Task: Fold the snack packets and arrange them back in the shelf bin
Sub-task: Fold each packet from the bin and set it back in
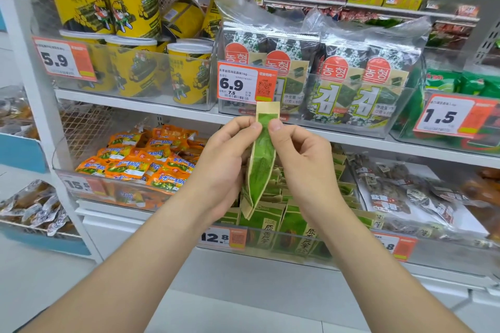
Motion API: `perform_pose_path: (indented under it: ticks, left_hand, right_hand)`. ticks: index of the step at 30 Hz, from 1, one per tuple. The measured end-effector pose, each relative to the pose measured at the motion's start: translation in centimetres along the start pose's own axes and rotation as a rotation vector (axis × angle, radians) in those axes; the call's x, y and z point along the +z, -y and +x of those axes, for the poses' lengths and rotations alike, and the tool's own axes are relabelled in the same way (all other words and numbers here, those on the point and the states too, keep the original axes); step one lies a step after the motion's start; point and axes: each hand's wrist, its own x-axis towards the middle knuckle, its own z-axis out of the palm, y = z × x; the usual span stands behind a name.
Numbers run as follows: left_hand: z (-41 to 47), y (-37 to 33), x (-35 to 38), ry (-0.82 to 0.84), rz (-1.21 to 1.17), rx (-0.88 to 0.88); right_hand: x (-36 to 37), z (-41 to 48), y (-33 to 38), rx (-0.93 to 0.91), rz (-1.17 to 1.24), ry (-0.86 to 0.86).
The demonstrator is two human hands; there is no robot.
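Item: snack packet, green with tan borders, held upright and edge-on in the air above the front edge of the lower shelf bin. It is creased lengthwise so that its two halves nearly meet.

Hold: left hand pinches the upper part from one side and right hand from the other. Thumbs and forefingers clamp the film just below the tan top strip.

Step in hand, by judgement: the fold, close to finished. The next move calls for pressing the crease flat, then lowering the packet into the row of like packets standing in the bin.

Obscured: the packet's printed face; the bin's rear, behind both hands; the first digit of the right-hand price tag, cut off by the forearm.
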Motion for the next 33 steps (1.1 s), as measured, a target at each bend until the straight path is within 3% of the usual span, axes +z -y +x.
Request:
perform_pose_path:
  ticks: [3, 9, 17, 21, 27, 33]
  left_hand:
    - [0.1, -0.4, -0.4, -0.047, -0.069, 0.008]
    - [0.3, -1.3, -1.3, -0.1, -0.163, 0.025]
    - [-0.5, -1.8, -2.9, 0.152, 0.189, 0.079]
    - [-0.7, -1.7, -3.5, 0.152, 0.263, 0.074]
    - [-0.6, -1.8, -4.2, 0.148, 0.238, 0.062]
    - [-0.5, -1.9, -4.1, 0.12, 0.226, 0.051]
  right_hand:
    - [-0.3, 0.0, 0.1, 0.015, -0.012, 0.081]
    - [-0.9, -0.7, 0.3, 0.244, -0.005, 0.293]
    - [-0.9, -0.7, 0.1, 0.017, 0.011, 0.077]
    - [-1.0, -0.7, -0.1, 0.071, 0.009, 0.127]
    - [-0.9, -0.8, 0.3, 0.267, 0.207, 0.187]
    - [-1.0, -0.6, 0.0, 0.215, 0.16, 0.161]
